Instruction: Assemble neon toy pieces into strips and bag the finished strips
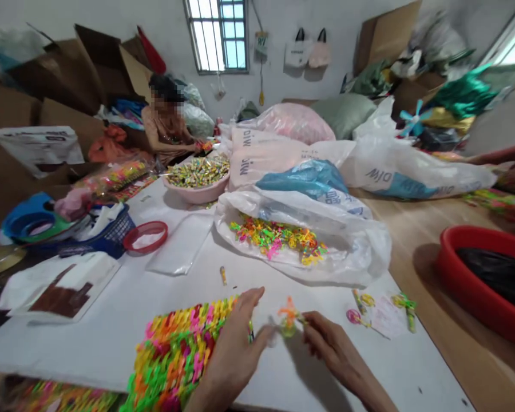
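Observation:
My left hand [236,343] and my right hand [326,343] meet low in the middle over a white table [197,286]. Both pinch a small orange and green plastic toy [288,318] between their fingertips. The left hand rests against a packed stack of bright plastic toy pieces [175,349] in pink, yellow, green and orange. Several finished small toys [381,309] lie on the table to the right of my hands. One loose small stick piece [223,275] lies just beyond my left hand.
An open white plastic bag [347,252] of coloured plastic pieces lies ahead. A pink basin [197,191] of small sticks stands behind it, with a seated person [165,123] beyond. A red tub [467,269] stands right, a red ring [146,236] and blue basket [107,234] left.

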Demonstrator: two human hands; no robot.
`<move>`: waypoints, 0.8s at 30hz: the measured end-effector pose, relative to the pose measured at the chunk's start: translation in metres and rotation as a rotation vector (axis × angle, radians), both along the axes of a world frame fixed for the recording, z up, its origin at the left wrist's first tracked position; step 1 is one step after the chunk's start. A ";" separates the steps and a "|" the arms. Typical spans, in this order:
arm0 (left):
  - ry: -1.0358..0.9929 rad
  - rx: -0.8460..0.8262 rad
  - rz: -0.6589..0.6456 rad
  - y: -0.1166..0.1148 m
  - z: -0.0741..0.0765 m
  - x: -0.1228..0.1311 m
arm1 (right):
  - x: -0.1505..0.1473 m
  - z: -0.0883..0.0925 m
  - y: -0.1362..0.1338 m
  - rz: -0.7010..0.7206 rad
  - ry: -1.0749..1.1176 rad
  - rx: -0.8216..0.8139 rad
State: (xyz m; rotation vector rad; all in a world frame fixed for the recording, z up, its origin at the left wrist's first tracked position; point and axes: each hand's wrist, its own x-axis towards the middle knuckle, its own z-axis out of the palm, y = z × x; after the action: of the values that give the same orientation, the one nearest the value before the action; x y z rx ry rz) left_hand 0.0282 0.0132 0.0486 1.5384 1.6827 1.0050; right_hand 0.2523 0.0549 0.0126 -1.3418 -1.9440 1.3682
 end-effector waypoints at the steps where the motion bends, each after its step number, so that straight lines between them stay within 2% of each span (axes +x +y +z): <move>1: 0.107 0.042 -0.017 0.000 0.004 -0.016 | 0.022 -0.006 0.007 -0.060 -0.105 0.040; 4: 0.342 0.119 -0.022 0.001 0.016 -0.064 | 0.095 -0.015 0.028 -0.304 -0.501 0.279; 6: 0.425 0.122 -0.017 0.010 0.019 -0.088 | 0.120 -0.009 0.044 -0.460 -0.693 0.493; 8: 0.458 0.125 -0.070 0.035 0.020 -0.101 | 0.108 0.003 0.064 -0.503 -0.753 0.668; 9: 0.460 0.134 -0.114 0.055 0.020 -0.104 | 0.089 0.009 0.076 -0.475 -0.727 0.731; 10: 0.457 0.147 -0.157 0.079 0.018 -0.106 | 0.065 0.014 0.090 -0.371 -0.671 0.762; 12: 0.456 0.162 -0.168 0.134 0.011 -0.107 | 0.010 0.017 0.122 -0.139 -0.618 0.753; 13: 0.456 0.126 -0.127 0.162 0.005 -0.108 | -0.014 0.015 0.140 -0.112 -0.661 0.734; 15: 0.451 0.070 -0.066 0.215 -0.010 -0.111 | -0.045 0.006 0.175 -0.211 -0.753 0.666; 18: 0.391 -0.021 -0.016 0.274 -0.036 -0.118 | -0.047 -0.011 0.223 -0.331 -0.753 0.566; 21: 0.260 -0.066 -0.020 0.313 -0.060 -0.120 | -0.029 -0.024 0.257 -0.256 -0.676 0.442; 24: 0.094 -0.059 -0.022 0.342 -0.076 -0.110 | -0.020 -0.032 0.281 -0.201 -0.646 0.367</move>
State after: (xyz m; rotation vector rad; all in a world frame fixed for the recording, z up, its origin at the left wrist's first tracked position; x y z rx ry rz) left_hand -0.0818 0.3554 -0.0278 1.5846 1.7395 0.8763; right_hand 0.2324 0.3354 -0.0189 -1.8642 -2.2153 0.4674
